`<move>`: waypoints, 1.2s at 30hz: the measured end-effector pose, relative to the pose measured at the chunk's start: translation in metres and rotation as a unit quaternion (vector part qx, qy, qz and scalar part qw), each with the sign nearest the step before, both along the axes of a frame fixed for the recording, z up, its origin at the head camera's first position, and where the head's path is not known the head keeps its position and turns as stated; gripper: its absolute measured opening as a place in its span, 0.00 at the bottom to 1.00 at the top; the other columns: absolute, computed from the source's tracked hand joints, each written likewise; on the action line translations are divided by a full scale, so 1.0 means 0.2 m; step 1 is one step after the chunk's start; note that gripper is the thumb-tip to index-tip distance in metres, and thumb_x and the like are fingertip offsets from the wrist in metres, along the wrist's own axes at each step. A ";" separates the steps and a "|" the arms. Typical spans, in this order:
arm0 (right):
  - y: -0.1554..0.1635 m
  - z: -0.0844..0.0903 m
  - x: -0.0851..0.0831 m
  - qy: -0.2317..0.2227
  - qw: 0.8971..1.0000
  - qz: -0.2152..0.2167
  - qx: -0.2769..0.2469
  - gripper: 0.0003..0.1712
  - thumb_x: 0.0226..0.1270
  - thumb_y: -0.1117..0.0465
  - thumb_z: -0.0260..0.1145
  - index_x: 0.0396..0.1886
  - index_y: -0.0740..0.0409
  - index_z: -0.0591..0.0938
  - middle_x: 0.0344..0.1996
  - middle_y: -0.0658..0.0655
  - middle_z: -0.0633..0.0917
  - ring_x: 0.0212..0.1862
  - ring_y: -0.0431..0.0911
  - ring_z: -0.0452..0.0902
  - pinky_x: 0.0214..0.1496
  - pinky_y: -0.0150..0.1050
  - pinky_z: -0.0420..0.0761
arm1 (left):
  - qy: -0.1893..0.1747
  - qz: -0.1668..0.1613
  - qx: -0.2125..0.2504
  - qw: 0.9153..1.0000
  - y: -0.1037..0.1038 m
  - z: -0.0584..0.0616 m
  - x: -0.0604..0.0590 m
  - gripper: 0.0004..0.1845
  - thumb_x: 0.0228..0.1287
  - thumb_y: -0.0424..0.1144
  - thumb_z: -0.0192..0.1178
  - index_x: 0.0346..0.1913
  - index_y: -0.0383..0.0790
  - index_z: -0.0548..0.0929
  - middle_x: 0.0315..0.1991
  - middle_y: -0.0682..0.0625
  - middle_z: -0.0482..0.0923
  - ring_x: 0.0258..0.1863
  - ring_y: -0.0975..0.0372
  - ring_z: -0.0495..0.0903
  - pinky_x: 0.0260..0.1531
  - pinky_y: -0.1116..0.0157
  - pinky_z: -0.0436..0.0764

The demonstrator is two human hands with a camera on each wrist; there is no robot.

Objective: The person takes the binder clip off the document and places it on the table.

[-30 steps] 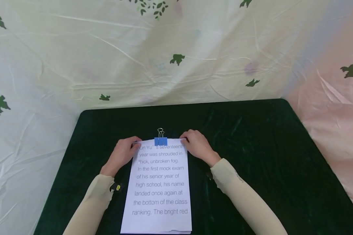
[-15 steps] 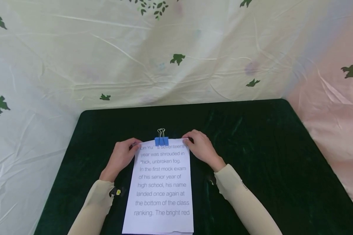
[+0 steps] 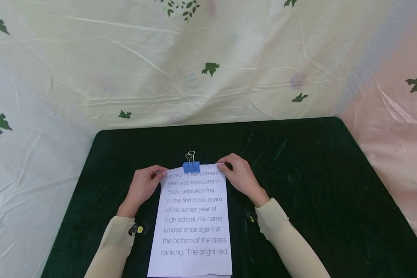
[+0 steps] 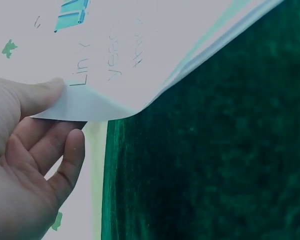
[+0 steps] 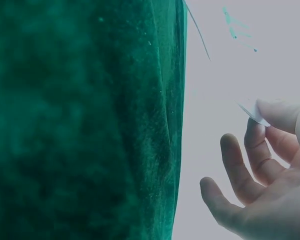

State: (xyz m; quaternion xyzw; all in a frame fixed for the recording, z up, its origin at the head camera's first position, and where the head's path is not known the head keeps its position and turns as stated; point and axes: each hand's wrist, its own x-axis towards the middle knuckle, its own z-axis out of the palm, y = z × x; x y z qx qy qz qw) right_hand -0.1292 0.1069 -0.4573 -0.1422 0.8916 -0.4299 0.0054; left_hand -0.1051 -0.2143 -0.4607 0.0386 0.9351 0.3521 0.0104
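A stack of printed paper (image 3: pixel 194 227) lies in front of me in the head view, with a blue binder clip (image 3: pixel 191 167) on the middle of its far edge. The clip's two wire handles point away from me. My left hand (image 3: pixel 141 189) pinches the far left corner between thumb and fingers; in the left wrist view that corner of the paper (image 4: pixel 110 102) is raised and bent. At the far right corner my right hand (image 3: pixel 243 178) pinches the paper too. The right wrist view shows its thumb and index finger on the corner, other fingers spread below.
The stack lies on a table with a dark green velvety cloth (image 3: pixel 299 185). Behind it hangs a pale curtain (image 3: pixel 153 77) with green bird shapes, and a pinkish curtain (image 3: pixel 396 139) is at the right. A small dark device (image 3: pixel 135 229) sits at the left wrist.
The paper stack and clip have shifted slightly to the right, with the right hand moving a little the same way. Both hands still pinch the far corners.
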 end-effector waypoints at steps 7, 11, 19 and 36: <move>0.01 -0.01 0.02 0.010 1.000 0.003 -0.017 0.09 0.77 0.60 0.66 0.50 0.58 0.87 0.43 0.53 0.82 0.42 0.47 0.76 0.43 0.44 0.75 | 0.015 -0.005 0.013 1.000 -0.01 0.00 0.01 0.09 0.76 0.36 0.61 0.52 0.42 0.88 0.45 0.45 0.88 0.32 0.58 0.79 0.32 0.61 0.75; 0.01 -0.01 0.03 0.017 1.000 0.002 -0.022 0.09 0.76 0.60 0.66 0.49 0.57 0.87 0.43 0.53 0.82 0.42 0.47 0.76 0.44 0.44 0.75 | 0.023 -0.010 0.018 1.000 -0.02 0.00 0.01 0.09 0.76 0.36 0.61 0.52 0.42 0.89 0.45 0.45 0.88 0.32 0.59 0.78 0.32 0.62 0.73; 0.01 0.01 0.04 0.020 0.999 0.005 -0.038 0.08 0.76 0.60 0.66 0.49 0.57 0.87 0.44 0.53 0.83 0.43 0.47 0.77 0.47 0.46 0.77 | 0.036 -0.018 0.029 0.999 -0.04 -0.01 0.02 0.09 0.76 0.35 0.62 0.51 0.42 0.89 0.46 0.45 0.89 0.33 0.59 0.79 0.32 0.63 0.74; -0.07 0.17 -0.01 -0.022 0.998 0.052 -0.017 0.31 0.77 0.44 0.64 0.72 0.54 0.76 0.71 0.56 0.77 0.70 0.53 0.72 0.71 0.56 0.70 | 0.049 -0.025 0.033 0.998 -0.04 0.00 0.03 0.09 0.75 0.33 0.62 0.51 0.42 0.89 0.48 0.44 0.89 0.35 0.58 0.80 0.34 0.64 0.74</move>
